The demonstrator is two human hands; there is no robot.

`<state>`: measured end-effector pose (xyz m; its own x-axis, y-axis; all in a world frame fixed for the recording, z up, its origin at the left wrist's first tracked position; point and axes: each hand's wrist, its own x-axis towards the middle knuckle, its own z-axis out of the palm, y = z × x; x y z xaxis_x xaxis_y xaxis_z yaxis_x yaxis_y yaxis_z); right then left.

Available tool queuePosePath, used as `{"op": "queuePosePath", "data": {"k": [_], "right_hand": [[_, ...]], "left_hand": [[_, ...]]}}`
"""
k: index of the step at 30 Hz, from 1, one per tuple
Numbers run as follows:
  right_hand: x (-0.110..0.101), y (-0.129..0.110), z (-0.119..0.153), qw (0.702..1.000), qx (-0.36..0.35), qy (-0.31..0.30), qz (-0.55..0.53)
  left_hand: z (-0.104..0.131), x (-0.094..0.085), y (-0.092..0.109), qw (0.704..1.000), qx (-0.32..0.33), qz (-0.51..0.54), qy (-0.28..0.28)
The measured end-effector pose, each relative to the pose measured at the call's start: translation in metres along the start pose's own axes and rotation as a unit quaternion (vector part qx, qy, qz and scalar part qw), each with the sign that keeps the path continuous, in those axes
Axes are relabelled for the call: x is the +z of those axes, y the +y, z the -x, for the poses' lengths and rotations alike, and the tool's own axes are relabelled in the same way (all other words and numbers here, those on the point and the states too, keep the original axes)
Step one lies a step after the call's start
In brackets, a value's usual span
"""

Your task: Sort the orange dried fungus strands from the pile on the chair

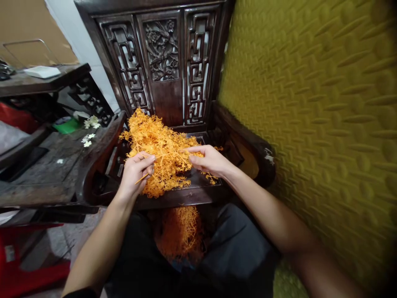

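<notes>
A heap of orange, frizzy branching sprigs (164, 145) lies on the seat of a dark carved wooden chair (167, 99). At the heap's near left side, my left hand (136, 171) is closed in a pinch on an orange sprig, whose thin stem (142, 179) sticks out below the fingers. My right hand (209, 160) reaches in from the right, thumb and forefinger closing on orange strands at the heap's right edge. Where the held strands end is lost in the heap.
More orange sprigs (186, 225) sit below the seat between my legs. A dark wooden table (46, 174) with pale flowers (88, 140) and a green item (66, 125) stands left. A red plastic stool (37, 275) is lower left. A yellow-green textured surface (310, 103) rises close on the right.
</notes>
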<state>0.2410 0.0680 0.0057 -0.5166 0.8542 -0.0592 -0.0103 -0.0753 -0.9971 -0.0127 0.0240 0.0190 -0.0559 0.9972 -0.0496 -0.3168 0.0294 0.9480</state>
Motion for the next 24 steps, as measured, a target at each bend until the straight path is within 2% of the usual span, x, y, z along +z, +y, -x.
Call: {"op": "queuePosePath", "data": {"k": [4, 7, 13, 15, 18, 19, 21, 24], "right_hand": [[0.009, -0.004, 0.002, 0.996, -0.003, -0.061, -0.067], [0.015, -0.007, 0.005, 0.994, -0.014, -0.071, -0.087], [0.022, -0.009, 0.009, 0.992, -0.057, 0.030, 0.108], [0.021, -0.011, 0.013, 0.987, -0.056, 0.033, 0.150], [0.015, -0.014, 0.019, 0.989, -0.052, 0.054, 0.127], [0.013, -0.014, 0.021, 0.991, -0.048, 0.071, 0.105], [0.009, -0.013, 0.021, 0.993, -0.038, 0.095, 0.060], [0.006, -0.008, 0.017, 0.996, -0.025, 0.086, 0.022]], "left_hand": [[-0.002, -0.001, -0.002, 1.000, 0.001, -0.009, 0.022], [-0.003, 0.001, -0.004, 0.999, 0.009, -0.024, 0.040], [-0.005, 0.005, -0.006, 0.998, 0.027, -0.043, 0.047], [-0.012, -0.005, 0.002, 0.993, 0.074, -0.036, 0.087], [-0.025, -0.031, 0.021, 0.960, 0.171, 0.022, 0.221], [-0.027, -0.040, 0.027, 0.953, 0.180, 0.043, 0.242], [-0.028, -0.049, 0.032, 0.964, 0.151, 0.046, 0.213], [-0.019, -0.040, 0.024, 0.990, 0.090, -0.005, 0.112]]}}
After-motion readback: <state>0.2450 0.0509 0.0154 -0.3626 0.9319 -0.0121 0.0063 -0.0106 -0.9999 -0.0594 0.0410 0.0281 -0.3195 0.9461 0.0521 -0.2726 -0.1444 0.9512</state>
